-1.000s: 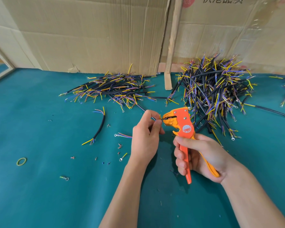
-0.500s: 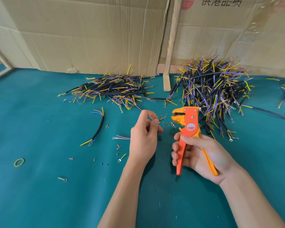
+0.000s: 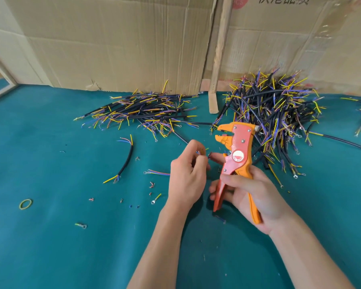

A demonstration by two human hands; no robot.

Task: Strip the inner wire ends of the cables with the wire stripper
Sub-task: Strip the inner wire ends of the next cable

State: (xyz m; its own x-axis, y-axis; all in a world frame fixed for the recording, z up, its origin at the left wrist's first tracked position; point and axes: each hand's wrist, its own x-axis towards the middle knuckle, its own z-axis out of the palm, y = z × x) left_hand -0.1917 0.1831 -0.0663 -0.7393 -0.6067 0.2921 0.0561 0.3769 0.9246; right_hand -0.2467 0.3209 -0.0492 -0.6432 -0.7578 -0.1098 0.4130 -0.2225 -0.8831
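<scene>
left hand (image 3: 187,174): mine, fingers curled, pinching thin inner wire ends (image 3: 202,152) between thumb and fingertips, just left of the stripper head; the cable they belong to is hidden by my hand
right hand (image 3: 250,192): mine, wrapped round both handles of the wire stripper (image 3: 234,161); index fingertip reaches toward the wire ends
wire stripper: orange and red, held upright, head toward the far edge of the bench (image 3: 50,247), jaws facing left and parted; apart from the wire ends, nothing between the jaws
stripper label: round white and red sticker on the pivot, text too small to read
left cable pile (image 3: 146,111): black cables with yellow, blue, purple inner wires, far middle of bench
right cable pile (image 3: 275,113): bigger heap, far right, behind the stripper
loose cable (image 3: 126,160): black, alone, left of my left hand
rubber band (image 3: 25,204): yellow-green, near left edge
scraps: insulation bits and ring terminals between loose cable and left hand
cardboard (image 3: 123,44): stands along the far edge; dark printed characters at top right, cut off, can't read; part of a red round mark beside them
</scene>
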